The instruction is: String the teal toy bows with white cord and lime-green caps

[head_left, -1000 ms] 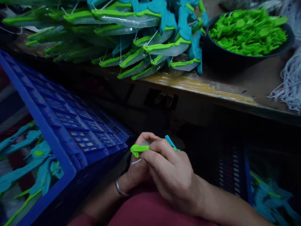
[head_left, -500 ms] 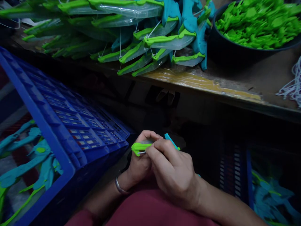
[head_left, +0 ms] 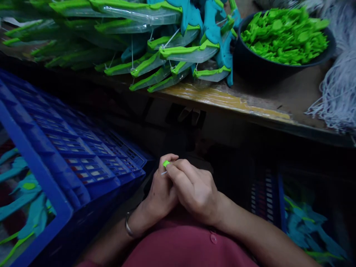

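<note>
Both hands meet low in the middle of the view, in front of a dark red shirt. A green plastic piece (head_left: 166,163) pokes out between their fingertips, with a short white string end (head_left: 164,173) just under it. My left hand (head_left: 160,194) is curled around the piece from the left, a metal bangle (head_left: 128,224) on its wrist. My right hand (head_left: 196,189) closes over it from the right, thumb and forefinger pinched at the green tip. Most of the held piece is hidden by the fingers.
Green and turquoise parts with clear sides (head_left: 191,52) are heaped along the table edge (head_left: 217,97). Behind right stands a dark bowl (head_left: 330,46) of green pieces, beside white strings (head_left: 339,89). Blue crates stand left (head_left: 62,207) and right (head_left: 282,207), holding turquoise parts.
The green piece now shows only its tip, and its turquoise end is no longer visible. My right hand has moved slightly left over it. The view has shifted right, showing more string.
</note>
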The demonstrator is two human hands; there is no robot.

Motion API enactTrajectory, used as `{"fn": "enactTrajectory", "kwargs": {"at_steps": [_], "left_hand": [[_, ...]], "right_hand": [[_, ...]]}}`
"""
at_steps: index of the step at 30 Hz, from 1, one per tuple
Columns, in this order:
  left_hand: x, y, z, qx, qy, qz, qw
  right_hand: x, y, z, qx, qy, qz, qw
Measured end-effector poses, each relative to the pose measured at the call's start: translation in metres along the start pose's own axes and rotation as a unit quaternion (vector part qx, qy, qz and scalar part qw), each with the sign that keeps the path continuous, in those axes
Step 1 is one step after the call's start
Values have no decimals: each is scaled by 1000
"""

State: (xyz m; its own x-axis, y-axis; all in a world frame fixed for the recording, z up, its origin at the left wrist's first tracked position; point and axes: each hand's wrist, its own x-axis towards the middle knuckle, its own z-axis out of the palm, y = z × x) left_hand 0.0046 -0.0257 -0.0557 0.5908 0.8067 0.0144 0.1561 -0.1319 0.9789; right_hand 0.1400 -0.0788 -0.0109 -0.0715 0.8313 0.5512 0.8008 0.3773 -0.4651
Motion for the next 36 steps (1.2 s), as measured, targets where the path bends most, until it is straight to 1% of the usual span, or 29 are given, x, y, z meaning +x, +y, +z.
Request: {"fn": "enactTrajectory", "kwargs": {"at_steps": [3,4,6,8,9,11,13,15,17,19,21,23,25,28,30,33,36], "left_hand": [[1,5,-8,15,-50,36,998],[2,8,-12,16,-67,47,997],[5,14,-21,6,-87,45,995],[8,17,-27,-30,-93,38,994],[9,18,-28,-56,-91,45,993],[13,17,-28,-102,-80,83,988],[17,16,-24,-116,-66,120,984],[23,15,-18,-102,-56,123,986],[27,14,-13,-88,-54,102,989],[30,15,-11,-95,-52,68,992],[31,16,-9,-117,-55,46,990],[31,18,-8,-138,-65,49,987],[31,18,-6,-144,-60,66,986],[32,18,-2,-142,-21,66,987],[32,19,1,-131,-3,61,990],[32,23,2,-101,-9,70,992],[31,27,3,-101,-36,77,991]], "right_hand": [[0,4,2,-19,33,-27,999],[0,4,3,-8,41,-24,999],[-2,4,7,16,59,-3,998],[-3,2,11,29,76,31,996],[-3,1,12,30,91,45,994],[-1,-1,12,31,125,56,990],[4,-3,4,52,150,55,986],[12,-5,-11,87,159,79,980],[20,-7,-29,130,180,120,968],[25,-7,-45,168,215,155,949],[25,-3,-52,196,233,176,936],[17,3,-50,196,202,187,941],[7,8,-44,163,143,179,960],[-7,10,-34,106,63,140,982],[-12,8,-30,98,38,129,986],[-13,5,-27,110,46,157,980],[-12,6,-24,144,94,212,962]]}}
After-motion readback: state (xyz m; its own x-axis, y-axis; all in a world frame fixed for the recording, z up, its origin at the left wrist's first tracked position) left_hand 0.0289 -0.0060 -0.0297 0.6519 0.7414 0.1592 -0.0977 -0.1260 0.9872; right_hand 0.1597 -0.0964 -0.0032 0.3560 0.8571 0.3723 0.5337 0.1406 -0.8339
